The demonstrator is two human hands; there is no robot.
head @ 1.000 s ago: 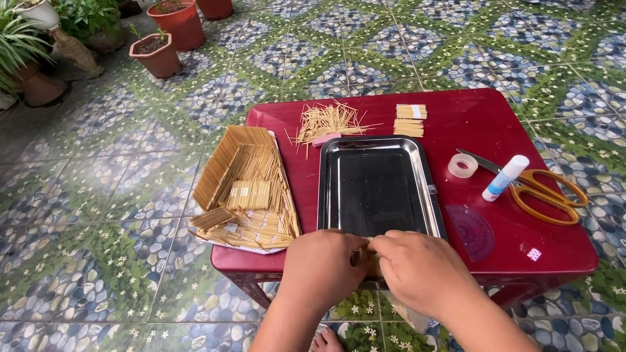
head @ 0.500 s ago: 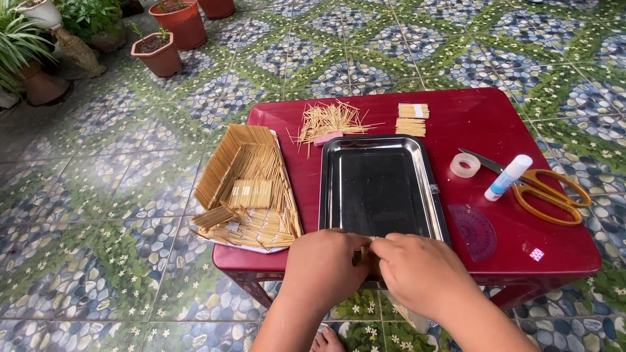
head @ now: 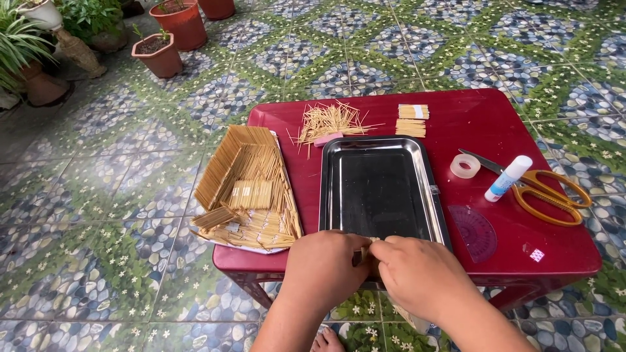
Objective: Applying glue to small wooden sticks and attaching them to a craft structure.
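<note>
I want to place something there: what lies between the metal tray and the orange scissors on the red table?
In the head view, between the metal tray and the scissors lie a tape roll and a glue stick.

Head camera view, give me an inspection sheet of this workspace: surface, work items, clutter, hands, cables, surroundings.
Surface: low red table on a patterned tile floor.
Work items: metal tray at the front centre; small thin sticks pinched between both hands at its near rim.
Clutter: stick-built structure on the left; loose stick pile and two stick bundles at the back; tape roll, glue tube, orange scissors and clear protractor on the right.
Hands: left hand and right hand together over the tray's near edge.
Cables: nothing seen.
Surroundings: potted plants at the upper left.
</note>
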